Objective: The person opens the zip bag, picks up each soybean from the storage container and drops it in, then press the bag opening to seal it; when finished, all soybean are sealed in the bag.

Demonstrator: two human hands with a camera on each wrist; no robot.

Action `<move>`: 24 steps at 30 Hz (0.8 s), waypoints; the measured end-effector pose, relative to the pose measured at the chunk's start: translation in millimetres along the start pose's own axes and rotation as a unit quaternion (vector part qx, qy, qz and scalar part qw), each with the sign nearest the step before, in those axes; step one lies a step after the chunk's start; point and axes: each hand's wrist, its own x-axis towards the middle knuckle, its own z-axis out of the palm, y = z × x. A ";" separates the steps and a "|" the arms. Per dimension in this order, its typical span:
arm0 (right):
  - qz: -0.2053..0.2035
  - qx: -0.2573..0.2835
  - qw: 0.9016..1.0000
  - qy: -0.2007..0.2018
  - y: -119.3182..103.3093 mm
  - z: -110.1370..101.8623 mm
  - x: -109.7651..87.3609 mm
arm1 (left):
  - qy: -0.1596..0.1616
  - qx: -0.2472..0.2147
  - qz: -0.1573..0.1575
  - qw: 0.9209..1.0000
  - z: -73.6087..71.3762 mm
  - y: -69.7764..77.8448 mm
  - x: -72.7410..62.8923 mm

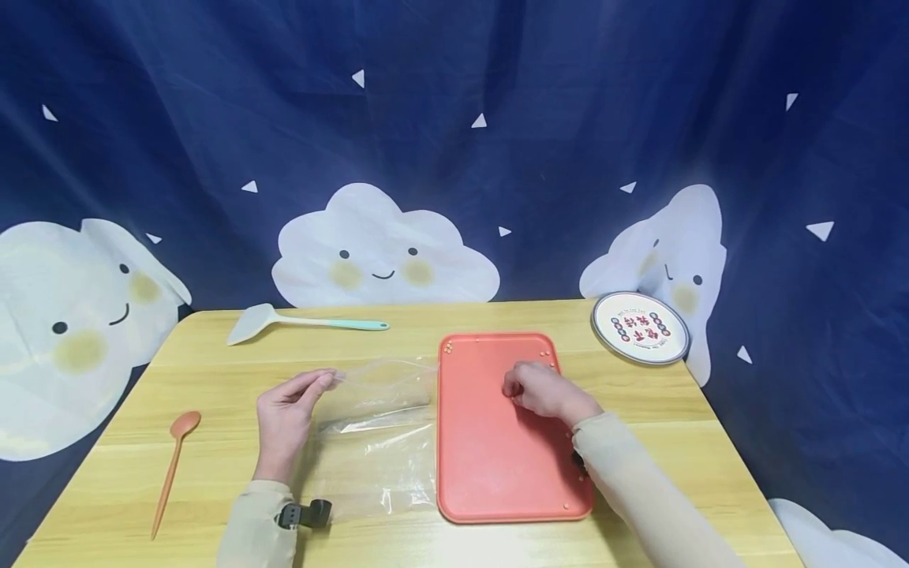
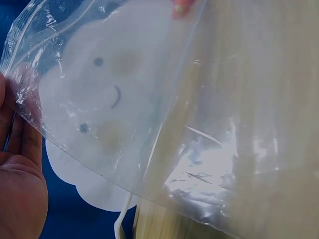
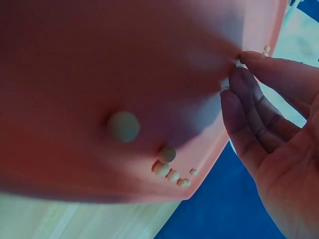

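My left hand pinches the corner of a clear zip bag by its open-looking mouth. The bag lies flat over the table, its right edge along the tray; in the left wrist view the plastic spreads out from the fingers. Over the upper right part of a red tray is my right hand, thumb and fingertips drawn close together near the tray's surface. I cannot tell whether a bean is between them. Small round pale beans lie in the tray, several along its right edge and a few in its upper left corner.
A white spatula with a mint handle lies at the back left. Farther left is an orange spoon. An oval plate with red characters sits at the table's back right corner. Behind the table hangs a blue cloud-print curtain.
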 end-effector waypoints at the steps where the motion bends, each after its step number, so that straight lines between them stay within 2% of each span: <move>1: 0.001 -0.002 1.000 0.002 0.5 0.7 -0.3 | 0.000 -0.003 0.000 1.000 -1.1 -3.5 -0.1; 6: 0.008 -0.008 1.000 0.000 1.0 1.9 -0.8 | 0.002 -0.005 0.003 1.000 -3.4 -8.1 -1.2; 15: 0.048 0.024 0.998 -0.024 1.1 -1.4 1.2 | 0.018 0.018 0.006 1.000 -2.2 -10.3 -2.9; 17: 0.057 0.028 0.998 -0.026 1.4 -2.7 0.8 | 0.015 0.011 0.009 1.000 -1.0 -10.3 -2.9; 24: 0.061 0.039 0.997 -0.001 2.2 -6.1 0.6 | -0.001 -0.016 0.018 1.000 1.4 -10.5 -2.3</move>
